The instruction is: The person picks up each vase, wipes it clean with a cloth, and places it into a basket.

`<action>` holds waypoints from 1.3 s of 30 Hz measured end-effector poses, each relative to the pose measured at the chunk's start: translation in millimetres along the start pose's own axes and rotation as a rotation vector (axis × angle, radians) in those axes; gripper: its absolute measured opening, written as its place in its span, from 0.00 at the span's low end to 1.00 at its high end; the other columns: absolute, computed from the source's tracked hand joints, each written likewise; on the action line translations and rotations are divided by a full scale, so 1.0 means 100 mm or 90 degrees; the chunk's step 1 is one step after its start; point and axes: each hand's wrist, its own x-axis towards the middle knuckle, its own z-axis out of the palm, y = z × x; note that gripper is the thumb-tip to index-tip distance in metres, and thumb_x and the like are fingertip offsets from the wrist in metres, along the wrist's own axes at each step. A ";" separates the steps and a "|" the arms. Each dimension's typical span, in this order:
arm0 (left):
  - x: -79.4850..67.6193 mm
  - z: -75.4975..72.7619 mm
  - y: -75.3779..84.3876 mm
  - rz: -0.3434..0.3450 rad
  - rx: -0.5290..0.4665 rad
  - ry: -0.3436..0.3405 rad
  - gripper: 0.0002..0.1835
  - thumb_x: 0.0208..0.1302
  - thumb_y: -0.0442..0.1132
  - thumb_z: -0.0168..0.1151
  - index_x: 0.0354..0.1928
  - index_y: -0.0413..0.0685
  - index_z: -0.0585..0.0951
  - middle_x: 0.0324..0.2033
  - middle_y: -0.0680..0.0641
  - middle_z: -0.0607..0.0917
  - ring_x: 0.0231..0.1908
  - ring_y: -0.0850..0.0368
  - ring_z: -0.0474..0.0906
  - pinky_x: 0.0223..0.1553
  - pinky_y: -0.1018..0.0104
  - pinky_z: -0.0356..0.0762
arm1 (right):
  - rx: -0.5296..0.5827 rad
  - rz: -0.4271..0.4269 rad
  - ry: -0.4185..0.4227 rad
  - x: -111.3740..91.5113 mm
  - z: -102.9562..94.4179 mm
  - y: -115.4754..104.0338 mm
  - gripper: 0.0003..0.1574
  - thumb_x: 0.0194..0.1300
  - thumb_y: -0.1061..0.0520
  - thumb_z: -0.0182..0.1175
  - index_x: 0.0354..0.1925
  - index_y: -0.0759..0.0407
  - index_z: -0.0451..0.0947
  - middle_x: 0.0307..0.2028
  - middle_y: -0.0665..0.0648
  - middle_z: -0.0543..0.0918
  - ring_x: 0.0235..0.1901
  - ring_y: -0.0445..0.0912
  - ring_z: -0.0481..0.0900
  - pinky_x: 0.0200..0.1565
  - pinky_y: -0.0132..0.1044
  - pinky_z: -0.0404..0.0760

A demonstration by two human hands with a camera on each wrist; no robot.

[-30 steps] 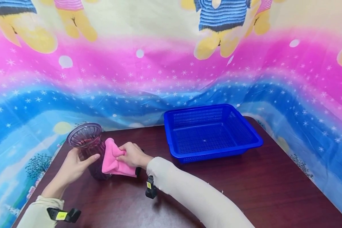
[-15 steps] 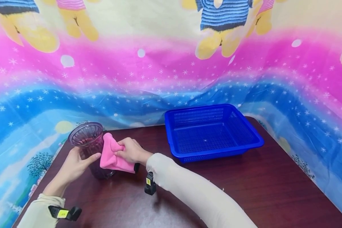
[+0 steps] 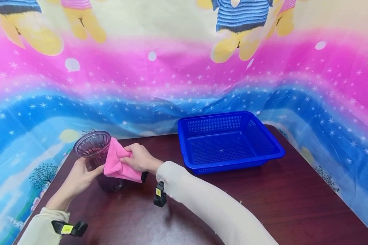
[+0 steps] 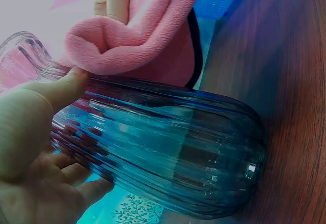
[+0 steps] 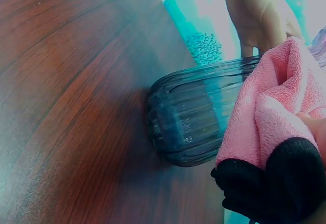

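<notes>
A ribbed, see-through glass vase (image 3: 92, 144) with a flared rim stands at the left of the table, leaning slightly. My left hand (image 3: 79, 180) grips it around the upper body, thumb in front and fingers behind, as the left wrist view of the vase (image 4: 168, 137) shows. In my right hand (image 3: 139, 158) is a bunched pink cloth (image 3: 118, 161) with a dark edge, pinched between thumb and fingers. The cloth lies against the vase's right side just under the rim. In the right wrist view the cloth (image 5: 285, 91) covers the vase's upper part; its base (image 5: 178, 122) shows.
A blue plastic basket (image 3: 190, 166) with perforated walls stands at the back right of the dark wooden table (image 3: 178, 211). A printed cloth backdrop (image 3: 159, 78) hangs right behind the table and along its sides. Both wrists carry black camera straps.
My right hand has moved the pink cloth upward and a little left along the vase's side, toward the rim. The left hand keeps its grip and the vase has barely shifted.
</notes>
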 end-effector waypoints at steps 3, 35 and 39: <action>0.01 -0.01 -0.02 0.002 -0.003 0.003 0.32 0.65 0.34 0.68 0.67 0.34 0.68 0.58 0.27 0.80 0.47 0.92 0.65 0.46 0.92 0.66 | 0.008 -0.001 0.000 0.01 -0.02 -0.03 0.15 0.68 0.54 0.66 0.26 0.53 0.76 0.13 0.45 0.58 0.15 0.35 0.60 0.21 0.25 0.62; 0.00 0.00 0.00 0.000 -0.007 0.008 0.30 0.65 0.35 0.68 0.67 0.36 0.70 0.56 0.32 0.80 0.46 0.89 0.70 0.45 0.89 0.70 | -0.007 0.034 0.024 0.06 0.05 -0.09 0.17 0.69 0.52 0.66 0.24 0.51 0.74 0.14 0.46 0.59 0.20 0.38 0.64 0.23 0.25 0.63; -0.02 0.00 0.02 -0.007 -0.004 0.001 0.31 0.65 0.37 0.68 0.67 0.37 0.69 0.56 0.32 0.81 0.45 0.89 0.70 0.45 0.89 0.70 | -0.017 0.042 0.021 0.05 0.08 -0.07 0.16 0.69 0.52 0.66 0.25 0.52 0.76 0.14 0.46 0.60 0.21 0.38 0.65 0.24 0.25 0.63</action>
